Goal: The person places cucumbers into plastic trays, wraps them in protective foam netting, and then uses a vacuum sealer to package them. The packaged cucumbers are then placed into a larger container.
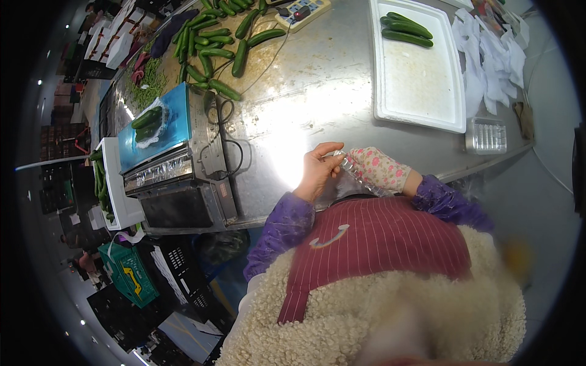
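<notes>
My bare left hand [320,167] pinches the upper corner of a clear plastic tray [359,176] between thumb and fingers. On my right hand [379,170] is a floral-patterned glove; it presses against the far side of the same tray, its fingertips partly hidden. The tray is tilted almost edge-on, close to my striped apron [380,238]. To the left, cucumbers in plastic wrap [149,124] lie on the blue top plate [176,112] of a film-wrapping machine. A white foam tray [419,87] with several cucumbers [406,29] stands ahead of my right hand.
Loose cucumbers [217,43] and green beans [151,84] cover the table's far left. A power strip [304,13] trails cables. More clear trays [486,136] and white bags [487,64] are at right. A foam box [120,183] flanks the machine; crates [128,270] stand below.
</notes>
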Action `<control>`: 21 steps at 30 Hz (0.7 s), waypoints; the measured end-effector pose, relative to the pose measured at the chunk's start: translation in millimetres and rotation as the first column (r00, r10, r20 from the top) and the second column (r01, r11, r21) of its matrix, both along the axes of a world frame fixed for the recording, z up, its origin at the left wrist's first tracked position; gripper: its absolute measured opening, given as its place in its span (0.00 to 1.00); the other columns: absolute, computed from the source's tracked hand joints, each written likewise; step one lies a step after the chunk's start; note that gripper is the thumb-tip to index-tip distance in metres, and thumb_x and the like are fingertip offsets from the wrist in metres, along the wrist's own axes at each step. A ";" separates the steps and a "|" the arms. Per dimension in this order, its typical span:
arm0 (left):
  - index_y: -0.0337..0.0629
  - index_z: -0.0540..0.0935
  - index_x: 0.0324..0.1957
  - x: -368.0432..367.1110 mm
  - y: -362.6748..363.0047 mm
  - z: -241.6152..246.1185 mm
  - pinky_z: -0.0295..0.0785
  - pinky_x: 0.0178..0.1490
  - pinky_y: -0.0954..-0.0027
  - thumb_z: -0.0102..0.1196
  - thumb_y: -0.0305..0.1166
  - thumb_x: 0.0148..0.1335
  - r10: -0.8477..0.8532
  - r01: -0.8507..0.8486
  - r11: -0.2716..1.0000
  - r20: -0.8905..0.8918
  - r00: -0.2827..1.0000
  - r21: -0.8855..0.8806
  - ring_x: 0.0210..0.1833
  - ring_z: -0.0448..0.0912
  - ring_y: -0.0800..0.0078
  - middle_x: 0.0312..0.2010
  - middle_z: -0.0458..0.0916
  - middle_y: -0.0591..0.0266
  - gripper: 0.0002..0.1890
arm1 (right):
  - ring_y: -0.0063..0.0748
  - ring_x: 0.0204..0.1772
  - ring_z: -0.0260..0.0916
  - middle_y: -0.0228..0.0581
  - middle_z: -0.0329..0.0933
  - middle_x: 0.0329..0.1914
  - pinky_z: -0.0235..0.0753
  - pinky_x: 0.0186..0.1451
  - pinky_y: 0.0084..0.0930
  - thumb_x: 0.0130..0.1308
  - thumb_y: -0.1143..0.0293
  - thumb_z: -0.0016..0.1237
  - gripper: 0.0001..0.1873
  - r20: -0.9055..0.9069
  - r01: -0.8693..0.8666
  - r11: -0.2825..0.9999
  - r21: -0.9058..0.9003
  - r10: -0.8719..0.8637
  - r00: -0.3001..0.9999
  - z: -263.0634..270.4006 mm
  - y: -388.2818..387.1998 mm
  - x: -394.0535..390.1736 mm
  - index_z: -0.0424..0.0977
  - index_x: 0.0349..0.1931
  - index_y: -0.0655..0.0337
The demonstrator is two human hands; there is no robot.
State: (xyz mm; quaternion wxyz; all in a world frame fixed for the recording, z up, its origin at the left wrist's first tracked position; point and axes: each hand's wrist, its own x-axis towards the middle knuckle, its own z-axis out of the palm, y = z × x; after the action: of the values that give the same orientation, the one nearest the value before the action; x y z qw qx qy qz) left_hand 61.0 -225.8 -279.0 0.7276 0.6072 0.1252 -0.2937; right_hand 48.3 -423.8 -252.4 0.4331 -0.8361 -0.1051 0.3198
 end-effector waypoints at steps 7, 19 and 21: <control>0.38 0.86 0.48 1.9 -2.3 2.0 0.67 0.25 0.81 0.64 0.24 0.60 -0.003 0.005 0.998 -0.036 0.999 0.062 0.21 0.72 0.84 0.26 0.81 0.68 0.13 | 0.48 0.40 0.80 0.49 0.81 0.35 0.78 0.43 0.38 0.71 0.68 0.45 0.09 0.144 -0.088 0.995 -0.042 0.093 0.985 -3.2 -0.5 0.5 0.76 0.43 0.63; 0.30 0.84 0.35 -4.1 -33.2 -21.8 0.74 0.40 0.72 0.57 0.26 0.60 0.168 -0.210 0.957 0.208 0.964 0.200 0.35 0.78 0.74 0.31 0.83 0.59 0.07 | 0.58 0.38 0.75 0.53 0.77 0.33 0.73 0.44 0.50 0.66 0.68 0.44 0.10 0.318 -0.270 0.951 -0.147 0.304 0.898 -9.8 -1.2 34.8 0.75 0.35 0.66; 0.31 0.83 0.34 -2.4 -35.3 -25.0 0.73 0.39 0.72 0.57 0.27 0.61 0.197 -0.230 0.961 0.206 0.958 0.151 0.33 0.77 0.76 0.29 0.82 0.60 0.07 | 0.57 0.36 0.75 0.51 0.77 0.32 0.73 0.42 0.48 0.65 0.69 0.43 0.09 0.277 -0.295 0.948 -0.118 0.317 0.907 -17.7 -4.3 39.3 0.75 0.34 0.65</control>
State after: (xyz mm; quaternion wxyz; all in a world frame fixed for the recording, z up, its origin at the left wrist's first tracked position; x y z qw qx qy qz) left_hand 58.6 -261.1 -304.0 0.7081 0.6761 0.1458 -0.1420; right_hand 87.6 -428.1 -270.0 0.3261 -0.8627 -0.2857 0.2604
